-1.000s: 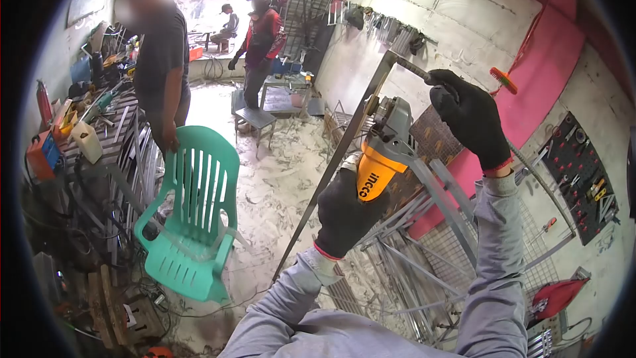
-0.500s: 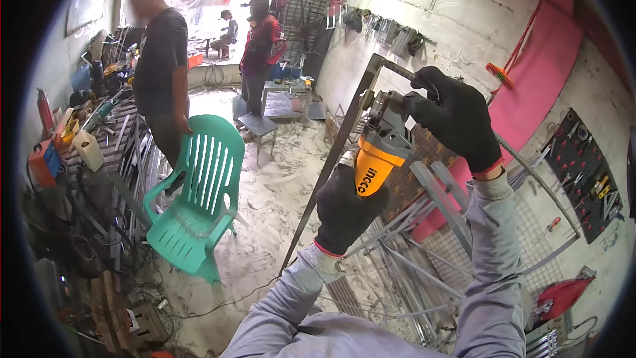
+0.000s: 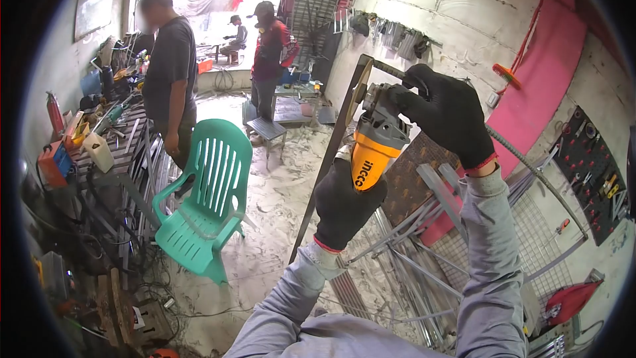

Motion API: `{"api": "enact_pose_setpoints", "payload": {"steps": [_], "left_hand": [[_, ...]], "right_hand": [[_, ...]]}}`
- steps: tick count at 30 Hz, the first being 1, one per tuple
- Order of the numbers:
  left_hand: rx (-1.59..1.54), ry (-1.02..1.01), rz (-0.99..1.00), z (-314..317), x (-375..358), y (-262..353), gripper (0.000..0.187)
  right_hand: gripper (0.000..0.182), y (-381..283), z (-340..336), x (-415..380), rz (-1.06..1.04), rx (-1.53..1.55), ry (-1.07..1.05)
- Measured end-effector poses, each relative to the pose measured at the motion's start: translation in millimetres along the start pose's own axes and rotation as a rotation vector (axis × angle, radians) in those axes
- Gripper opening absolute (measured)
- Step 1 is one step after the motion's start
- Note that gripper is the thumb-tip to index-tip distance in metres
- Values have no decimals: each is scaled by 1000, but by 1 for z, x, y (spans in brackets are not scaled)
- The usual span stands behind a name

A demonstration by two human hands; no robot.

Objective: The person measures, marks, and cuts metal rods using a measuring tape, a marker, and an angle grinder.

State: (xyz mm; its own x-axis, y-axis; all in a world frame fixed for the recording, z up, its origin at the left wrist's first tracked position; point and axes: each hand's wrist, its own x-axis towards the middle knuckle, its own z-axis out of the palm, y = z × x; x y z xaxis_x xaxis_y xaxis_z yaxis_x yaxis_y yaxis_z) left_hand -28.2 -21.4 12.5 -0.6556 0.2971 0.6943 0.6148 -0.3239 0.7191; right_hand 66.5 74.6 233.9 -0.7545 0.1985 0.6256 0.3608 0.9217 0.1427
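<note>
An orange and grey angle grinder (image 3: 372, 159) is raised in front of me, its disc edge-on against a dark, upright metal bar (image 3: 317, 215). Wrapped round the grinder's orange body is my left hand (image 3: 348, 205), in a black glove with a red cuff. My right hand (image 3: 450, 116), gloved the same way, is closed at the grinder's head, and its palm side is hidden. A ribbed rod (image 3: 386, 69) joins the top of the bar and passes behind that hand, then curves down to the right.
A green plastic chair (image 3: 205, 205) stands to the left, with a person (image 3: 169, 66) behind it. Another person in red (image 3: 268, 59) stands farther back. Metal lengths (image 3: 424, 272) lean at the right, below a tool board (image 3: 589, 172). Tools crowd the left bench (image 3: 122, 136).
The grinder's disc sits slightly higher along the bar, nearer its top corner. The person by the chair has taken a hand off its back. My view has shifted a little.
</note>
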Motion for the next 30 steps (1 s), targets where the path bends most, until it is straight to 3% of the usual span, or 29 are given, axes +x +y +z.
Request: {"api": "enact_pose_setpoints", "payload": {"steps": [7,9,17,22,30], "left_hand": [[65,87,58,7,4,0,48],[73,90,65,7,6,0,48],[96,70,41,6,8,4,47],[55,105,135,4,12,9,46],[114,62,70,2,10,12,47]], "right_hand": [[50,-6,0,0,47,-22,-5],[65,-4,3,-1,-4,11,73],[63,1,10,1,-28,-14,122],[62,1,9,1,3,0,115],[62,1,9,1,-17,-13,129]]}}
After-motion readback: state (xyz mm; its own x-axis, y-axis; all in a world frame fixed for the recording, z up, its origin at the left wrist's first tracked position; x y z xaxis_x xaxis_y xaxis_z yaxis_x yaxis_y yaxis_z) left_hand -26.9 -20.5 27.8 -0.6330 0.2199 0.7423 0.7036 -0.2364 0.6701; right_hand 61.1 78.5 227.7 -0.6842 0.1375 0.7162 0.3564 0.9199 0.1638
